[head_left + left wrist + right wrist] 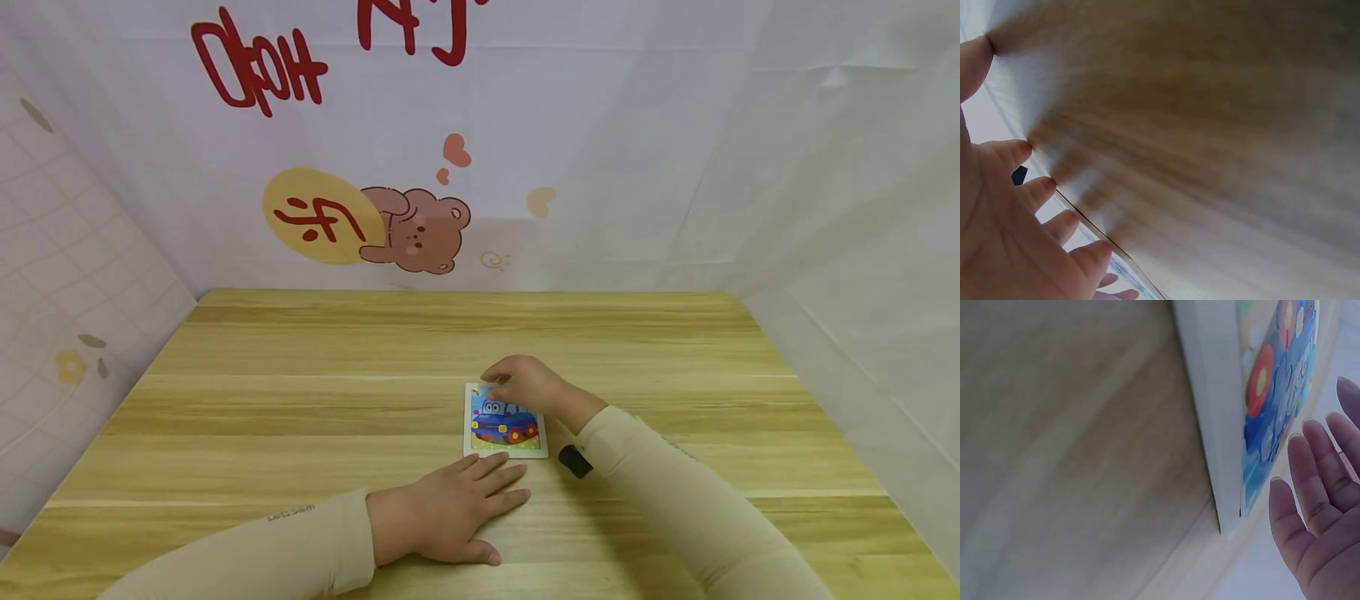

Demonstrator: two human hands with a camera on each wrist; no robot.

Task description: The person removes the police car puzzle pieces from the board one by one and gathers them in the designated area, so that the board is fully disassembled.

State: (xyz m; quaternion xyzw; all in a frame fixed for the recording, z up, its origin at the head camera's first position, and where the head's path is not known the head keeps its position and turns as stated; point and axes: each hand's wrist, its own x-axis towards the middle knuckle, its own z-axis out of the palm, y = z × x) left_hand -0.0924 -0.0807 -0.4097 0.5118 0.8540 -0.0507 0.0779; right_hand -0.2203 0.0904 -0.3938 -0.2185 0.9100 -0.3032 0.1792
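Observation:
A square jigsaw puzzle (486, 433) with a white frame and a blue cartoon car lies flat on the wooden table. My left hand (453, 508) rests palm down just in front of it, fingers spread, with the fingertips close to the frame's near edge. Over the puzzle's far right part hovers my right hand (531, 385), its fingers loosely bent and hiding some of the picture. In the right wrist view, the fingers of that hand (1325, 506) are relaxed above the puzzle (1266, 406) and pinch nothing. Whether a fingertip touches the picture, I cannot tell.
Near the right wrist shows a small black object (575, 461), perhaps part of the wrist camera. The wooden table (300, 400) reaches back to a white cloth (615, 167) printed with a bear and red characters. More cloth hangs along both sides.

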